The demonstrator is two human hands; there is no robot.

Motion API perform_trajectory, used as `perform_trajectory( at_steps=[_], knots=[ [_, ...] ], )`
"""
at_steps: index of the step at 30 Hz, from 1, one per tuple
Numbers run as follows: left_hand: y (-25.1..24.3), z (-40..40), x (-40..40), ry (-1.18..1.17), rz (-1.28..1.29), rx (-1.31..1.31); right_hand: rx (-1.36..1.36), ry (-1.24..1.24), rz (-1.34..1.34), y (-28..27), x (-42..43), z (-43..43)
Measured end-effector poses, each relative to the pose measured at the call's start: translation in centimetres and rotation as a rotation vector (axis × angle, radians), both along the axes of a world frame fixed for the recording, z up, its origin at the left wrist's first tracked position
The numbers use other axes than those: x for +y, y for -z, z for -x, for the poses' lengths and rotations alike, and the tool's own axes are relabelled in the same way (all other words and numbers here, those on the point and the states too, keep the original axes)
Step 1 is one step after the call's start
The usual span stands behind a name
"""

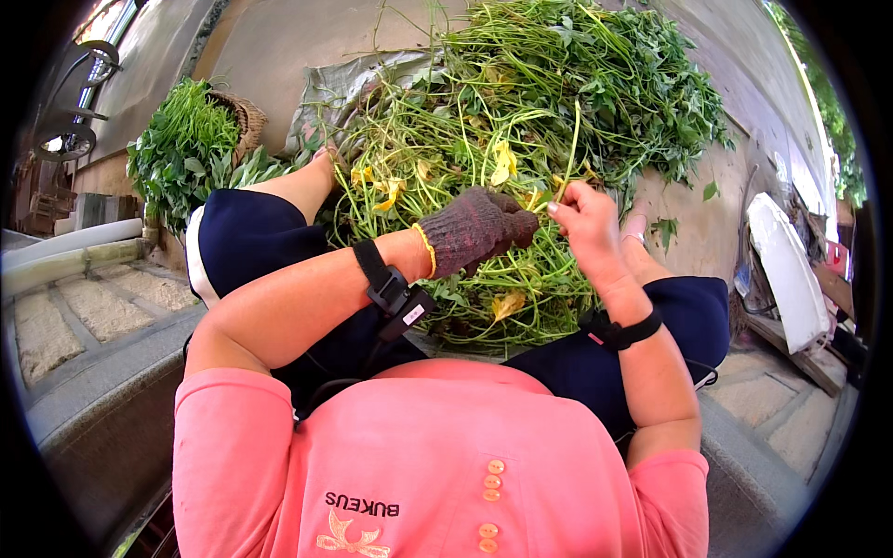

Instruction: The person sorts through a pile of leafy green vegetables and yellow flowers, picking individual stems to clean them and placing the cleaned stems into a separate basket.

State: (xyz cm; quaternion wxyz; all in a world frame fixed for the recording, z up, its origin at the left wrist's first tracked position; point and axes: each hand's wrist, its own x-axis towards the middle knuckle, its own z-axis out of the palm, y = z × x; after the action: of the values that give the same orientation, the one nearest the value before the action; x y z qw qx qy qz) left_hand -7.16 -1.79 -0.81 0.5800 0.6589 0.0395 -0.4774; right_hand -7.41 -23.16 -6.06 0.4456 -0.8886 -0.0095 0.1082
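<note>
Before me lies a large heap of leafy green vines (516,63) with long stems, some leaves yellowed. My left hand (481,227), in a dark knitted glove with a yellow edge, is closed over the heap; stems show by its fingertips. Just right of it, my bare right hand (587,220) pinches a pale green stem (575,143) between thumb and fingers, and the stem stands up from them. A yellow leaf (504,162) lies above the gloved hand. What the glove's palm covers is hidden.
At the left, a woven basket (245,125) lies tipped with bunched greens (188,139) beside it. A pale sheet (335,87) lies partly under the heap. White pipes (77,244) lie at far left. A white panel (787,272) leans at the right near wooden boards (802,356).
</note>
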Motion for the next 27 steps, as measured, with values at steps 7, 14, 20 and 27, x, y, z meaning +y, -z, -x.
perform_trajectory(
  at_steps=[7, 14, 20, 27],
  knots=[
    [-2.5, 1.0, 0.4, 0.017, 0.010, -0.169, 0.089, -0.349, 0.917, 5.7, -2.3, -0.2],
    [1.3, -0.1, 1.5, -0.023, 0.029, -0.098, 0.266, 0.024, -0.241, 0.5, 1.2, -0.6],
    [8.2, 3.2, 1.2, 0.108, 0.131, -0.257, 0.341, -0.230, -0.452, -0.4, 7.1, 2.5],
    [5.0, 2.6, 2.4, 0.064, -0.080, 0.243, -0.380, -0.657, 0.676, 5.9, 6.5, -6.8]
  ],
)
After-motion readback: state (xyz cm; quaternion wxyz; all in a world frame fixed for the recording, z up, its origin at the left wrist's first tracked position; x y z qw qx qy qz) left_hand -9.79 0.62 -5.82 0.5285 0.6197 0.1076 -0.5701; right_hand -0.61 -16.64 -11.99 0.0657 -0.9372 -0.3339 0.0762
